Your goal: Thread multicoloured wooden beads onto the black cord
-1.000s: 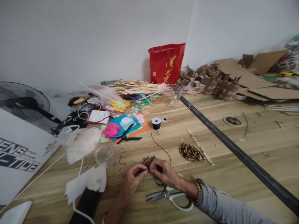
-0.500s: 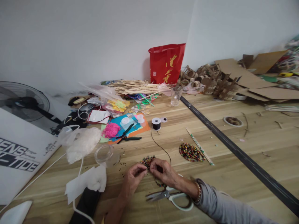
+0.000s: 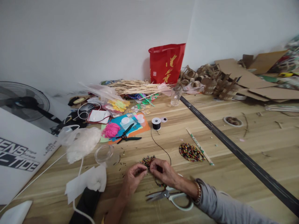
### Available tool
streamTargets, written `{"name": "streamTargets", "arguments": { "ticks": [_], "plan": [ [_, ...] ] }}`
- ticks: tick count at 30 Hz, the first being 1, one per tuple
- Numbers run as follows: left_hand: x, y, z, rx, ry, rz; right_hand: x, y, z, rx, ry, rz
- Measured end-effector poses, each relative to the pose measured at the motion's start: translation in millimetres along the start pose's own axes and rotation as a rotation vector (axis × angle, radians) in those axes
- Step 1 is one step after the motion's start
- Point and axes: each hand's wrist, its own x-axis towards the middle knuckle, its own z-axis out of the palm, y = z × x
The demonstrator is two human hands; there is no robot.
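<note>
My left hand (image 3: pixel 133 178) and my right hand (image 3: pixel 163 171) meet low in the middle of the wooden floor, fingers pinched together over a small heap of coloured beads (image 3: pixel 147 161). A thin black cord (image 3: pixel 161 147) runs from a black spool (image 3: pixel 156 123) down to my right hand. A short beaded strand (image 3: pixel 160 184) shows below the right hand. Both hands are closed on the beads and cord; exactly what each pinches is hidden by the fingers. White-handled scissors (image 3: pixel 171 197) lie just under my right wrist.
A coiled beaded string (image 3: pixel 191 152) lies to the right beside a thin stick (image 3: pixel 199 146). Black pliers (image 3: pixel 127 136), pink yarn (image 3: pixel 110 129) and coloured sheets lie behind. A clear jar lid (image 3: pixel 104 154), tissue (image 3: pixel 90 181), a fan (image 3: pixel 22 101), a red bag (image 3: pixel 166 63) and cardboard (image 3: pixel 245 77) surround.
</note>
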Motion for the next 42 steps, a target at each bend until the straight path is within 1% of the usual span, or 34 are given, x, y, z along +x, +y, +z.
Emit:
{"name": "streamTargets", "arguments": {
  "ticks": [3,10,30,35,42],
  "plan": [
    [-0.1,0.7,0.3,0.002,-0.003,-0.012,-0.1,-0.5,0.3,0.009,-0.004,0.009],
    [-0.6,1.2,0.2,0.018,-0.021,0.008,-0.1,-3.3,-0.7,-0.005,-0.010,-0.002],
    [-0.6,-4.5,-0.5,0.024,-0.029,0.028,-0.3,3.7,1.9,0.001,0.010,-0.045],
    [0.3,-6.7,-0.7,0.009,-0.028,0.037,-0.3,4.3,2.3,0.028,0.003,-0.027],
    [0.6,-3.3,-0.2,-0.007,-0.018,0.062,-0.2,5.0,1.6,0.042,-0.020,-0.002]
  ]
}}
